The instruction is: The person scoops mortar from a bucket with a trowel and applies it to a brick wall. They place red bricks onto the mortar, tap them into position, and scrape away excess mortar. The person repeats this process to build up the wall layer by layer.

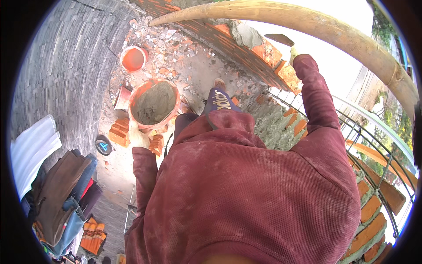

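An orange bucket (132, 104) full of grey mortar (154, 103) stands in front of me to the left. My left hand (139, 137), in a pale glove, is closed on its near rim; the fingertips are hard to see. Out to the right, my gloved right hand (293, 54) grips a trowel, its dark blade (280, 39) pointing left above the brick wall (267, 53). Grey mortar (246, 35) lies on top of the wall just beyond the blade. The trowel's handle is hidden inside the glove.
Stacked bricks (118, 133) sit beside the bucket. A smaller orange bucket (133, 59) stands farther off amid broken rubble (176, 53). A thick bamboo pole (281, 11) arches over the wall. Metal bars (365, 136) run at right; clothes (61, 198) hang at left.
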A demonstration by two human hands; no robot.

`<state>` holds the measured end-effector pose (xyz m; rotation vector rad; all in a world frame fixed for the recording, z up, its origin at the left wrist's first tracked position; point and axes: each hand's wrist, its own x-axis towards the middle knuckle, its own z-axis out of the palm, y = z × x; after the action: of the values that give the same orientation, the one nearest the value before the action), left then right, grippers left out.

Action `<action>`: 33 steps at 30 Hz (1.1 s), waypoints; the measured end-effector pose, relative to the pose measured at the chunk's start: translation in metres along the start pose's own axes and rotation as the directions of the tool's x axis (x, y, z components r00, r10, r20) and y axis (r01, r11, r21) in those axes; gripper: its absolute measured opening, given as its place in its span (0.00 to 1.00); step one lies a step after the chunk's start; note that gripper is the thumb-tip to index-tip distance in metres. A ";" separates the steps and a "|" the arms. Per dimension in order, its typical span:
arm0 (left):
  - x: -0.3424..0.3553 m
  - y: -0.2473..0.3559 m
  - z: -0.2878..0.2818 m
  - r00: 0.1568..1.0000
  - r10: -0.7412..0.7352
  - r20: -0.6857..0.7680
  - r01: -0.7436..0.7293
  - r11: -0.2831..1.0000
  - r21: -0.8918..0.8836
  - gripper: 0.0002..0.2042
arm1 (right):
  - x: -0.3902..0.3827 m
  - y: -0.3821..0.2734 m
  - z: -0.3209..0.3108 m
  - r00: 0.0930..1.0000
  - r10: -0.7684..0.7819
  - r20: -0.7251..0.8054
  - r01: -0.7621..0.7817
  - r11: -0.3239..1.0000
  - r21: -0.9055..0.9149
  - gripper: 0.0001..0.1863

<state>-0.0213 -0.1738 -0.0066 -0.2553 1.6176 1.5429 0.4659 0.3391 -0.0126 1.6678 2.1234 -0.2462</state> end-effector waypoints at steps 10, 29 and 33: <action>0.021 0.012 0.021 0.996 0.040 0.075 -0.049 0.990 0.131 0.23 | -0.027 -0.135 0.061 0.952 -0.066 0.299 0.019 0.988 0.155 0.24; 0.039 0.112 0.092 0.737 -0.042 0.675 -0.375 0.805 0.460 0.26 | -0.256 -0.229 -0.043 0.923 -0.384 0.030 0.353 0.875 0.330 0.17; 0.023 0.128 0.135 0.630 0.019 0.777 -0.409 0.858 0.310 0.24 | -0.249 -0.289 -0.020 0.930 -0.332 -0.159 0.368 0.865 0.341 0.13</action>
<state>-0.0618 -0.0170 0.0875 0.8088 1.2703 1.1191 0.2313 0.0517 0.0781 1.4832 2.5726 -0.7286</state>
